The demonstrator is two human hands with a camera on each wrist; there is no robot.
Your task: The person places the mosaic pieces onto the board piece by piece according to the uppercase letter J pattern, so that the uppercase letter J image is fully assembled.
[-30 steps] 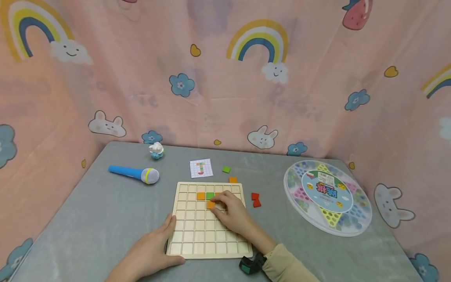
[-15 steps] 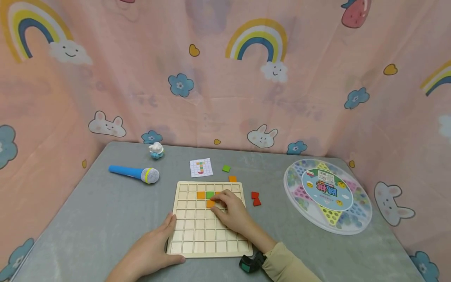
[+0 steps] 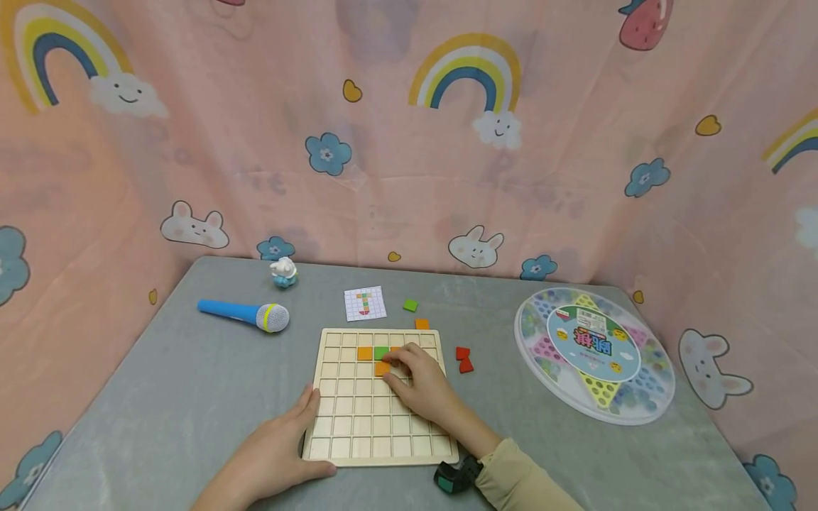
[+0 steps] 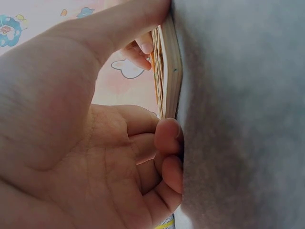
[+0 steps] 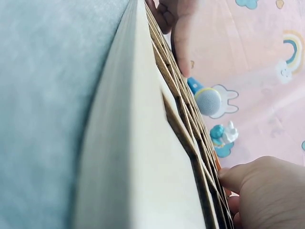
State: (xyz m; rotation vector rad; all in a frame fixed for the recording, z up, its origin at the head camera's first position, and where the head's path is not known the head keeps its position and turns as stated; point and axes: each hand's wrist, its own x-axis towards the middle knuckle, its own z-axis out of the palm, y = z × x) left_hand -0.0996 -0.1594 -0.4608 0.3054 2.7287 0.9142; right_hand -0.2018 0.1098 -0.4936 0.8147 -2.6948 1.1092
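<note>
You seem to be seating the lower orange tile (image 3: 380, 369) in the board (image 3: 363, 406), right hand (image 3: 423, 385) narrowly pinching it, left hand (image 3: 275, 443) gripping the board; next, probably release for the loose green tile (image 3: 410, 305)

Wears pale beige sleeve (image 3: 527, 479) on right arm: plain cloth, softly wrinkled, with cuff near the wrist. Carries small black device (image 3: 452, 479) just beside that cuff: boxy, dark-cased, with green rectangular face; too small in view for finer detail. Shows bare left hand (image 3: 275, 447) and bare right hand (image 3: 422, 383). Up close, shows finely creased left palm (image 4: 90, 138), rounded fingertips.
</note>
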